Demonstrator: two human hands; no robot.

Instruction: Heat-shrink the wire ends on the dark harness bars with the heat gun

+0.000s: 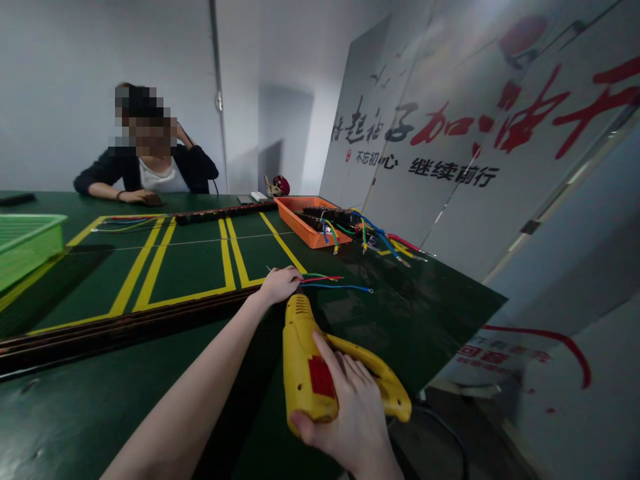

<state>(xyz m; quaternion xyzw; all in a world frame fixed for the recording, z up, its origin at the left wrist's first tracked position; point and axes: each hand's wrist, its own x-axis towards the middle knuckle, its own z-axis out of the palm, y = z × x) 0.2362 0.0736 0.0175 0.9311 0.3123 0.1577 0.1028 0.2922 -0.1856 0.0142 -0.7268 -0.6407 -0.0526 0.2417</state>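
My right hand (357,400) grips a yellow heat gun (303,360) around the rear of its body, beside the loop handle. The nozzle points away from me and ends just below the fingers of my left hand (281,285). That hand is closed at the right end of a long dark strip (165,323), around the wires coming out there. Red, green and blue wires (340,287) stick out to the right of it; the blue one ends in a ring terminal. The fingers hide where the wires meet the strip.
An orange basket (313,243) holds dark strips with coloured, lug-ended wires. A green basket (30,250) stands at the left. Yellow tape lines (230,260) mark the green table (400,313). Across it sits a person (150,173), near another dark strip (225,213). A power cord (450,427) hangs at right.
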